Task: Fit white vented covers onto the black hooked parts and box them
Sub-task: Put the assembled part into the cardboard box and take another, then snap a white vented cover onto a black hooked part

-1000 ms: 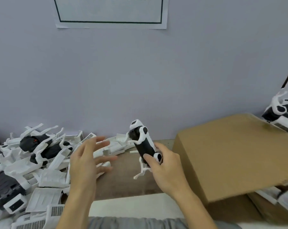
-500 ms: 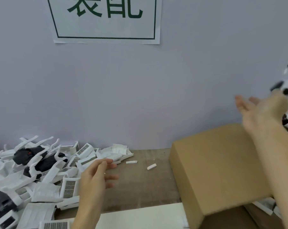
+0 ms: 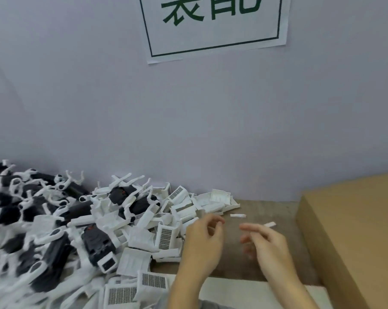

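Left hand [image 3: 203, 239] and right hand [image 3: 267, 244] side by side above the brown counter [image 3: 235, 262], each grip loose and holding nothing — fingers softly bent, white vented covers [image 3: 166, 236] and black hooked parts [image 3: 97, 243] heaped just left, cardboard box [image 3: 353, 230] at right.

We see a pale grey wall [image 3: 99, 103] behind everything, with a white paper sign [image 3: 215, 25] taped high on it, framed in dark green and bearing large green characters. Below runs a brown wooden table [image 3: 235, 264]. Two small white strips [image 3: 238, 216] lie loose on its bare surface.
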A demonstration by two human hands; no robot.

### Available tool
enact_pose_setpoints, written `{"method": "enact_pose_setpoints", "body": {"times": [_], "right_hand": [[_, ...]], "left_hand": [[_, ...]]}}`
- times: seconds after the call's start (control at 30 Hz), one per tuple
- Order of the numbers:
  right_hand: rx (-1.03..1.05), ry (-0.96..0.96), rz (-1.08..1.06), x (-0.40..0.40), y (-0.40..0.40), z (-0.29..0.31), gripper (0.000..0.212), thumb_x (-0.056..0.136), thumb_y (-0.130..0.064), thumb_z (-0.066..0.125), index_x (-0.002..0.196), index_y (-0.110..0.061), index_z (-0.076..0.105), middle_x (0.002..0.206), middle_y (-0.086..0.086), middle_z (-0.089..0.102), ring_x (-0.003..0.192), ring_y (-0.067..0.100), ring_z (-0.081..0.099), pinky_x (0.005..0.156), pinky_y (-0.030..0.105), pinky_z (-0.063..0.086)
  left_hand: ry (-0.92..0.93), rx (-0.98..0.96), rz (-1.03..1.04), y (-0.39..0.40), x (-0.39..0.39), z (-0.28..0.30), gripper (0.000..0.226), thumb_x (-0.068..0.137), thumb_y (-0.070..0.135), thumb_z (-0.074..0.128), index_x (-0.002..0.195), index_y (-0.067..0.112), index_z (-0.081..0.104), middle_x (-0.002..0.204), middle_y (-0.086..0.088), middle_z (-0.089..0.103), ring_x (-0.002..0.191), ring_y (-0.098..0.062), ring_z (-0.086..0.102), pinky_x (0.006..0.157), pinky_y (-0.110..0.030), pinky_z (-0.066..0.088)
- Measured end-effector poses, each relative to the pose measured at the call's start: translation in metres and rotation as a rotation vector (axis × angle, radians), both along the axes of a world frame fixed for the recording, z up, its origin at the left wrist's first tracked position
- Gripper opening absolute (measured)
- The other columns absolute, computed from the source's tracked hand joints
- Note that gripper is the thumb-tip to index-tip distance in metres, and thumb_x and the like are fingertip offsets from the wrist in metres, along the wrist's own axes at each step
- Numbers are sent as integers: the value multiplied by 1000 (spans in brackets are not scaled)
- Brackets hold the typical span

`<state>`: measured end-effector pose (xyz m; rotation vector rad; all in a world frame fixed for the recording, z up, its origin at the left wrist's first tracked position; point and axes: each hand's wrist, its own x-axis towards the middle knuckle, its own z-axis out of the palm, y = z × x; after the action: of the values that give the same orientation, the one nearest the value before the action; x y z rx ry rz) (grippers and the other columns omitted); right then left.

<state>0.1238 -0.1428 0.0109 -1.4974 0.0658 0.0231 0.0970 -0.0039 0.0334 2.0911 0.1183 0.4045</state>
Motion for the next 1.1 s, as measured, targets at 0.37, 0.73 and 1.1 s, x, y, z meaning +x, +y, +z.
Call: {"method": "enact_pose_setpoints", "body": {"times": [0.37,0.73,1.1], "right_hand": [[-175,-23,63,13,-2,-17,30,97,2,50,86,-13,74,61,4,71,43,13,58,44,21,40],[-145,18,85,9,-1,-14,32,96,9,47,85,-6,74,57,8,68,39,14,55,36,15,39],[-176,8,93,15,1,-19,34,96,8,49,82,-10,75,57,8,69,43,16,56,46,22,41]], "left_hand": [[61,725,-49,53,22,99,27,99,34,50,123,23,59,119,2,58,111,-18,52,93,-38,49],[861,1331,106,164,84,147,63,98,54,52,141,9,49,141,-8,55,122,-28,54,98,-39,43],[1147,1101,159,168,106,129,76,92,52,62,152,15,36,152,-15,43,130,-35,52,104,-44,46]]}}
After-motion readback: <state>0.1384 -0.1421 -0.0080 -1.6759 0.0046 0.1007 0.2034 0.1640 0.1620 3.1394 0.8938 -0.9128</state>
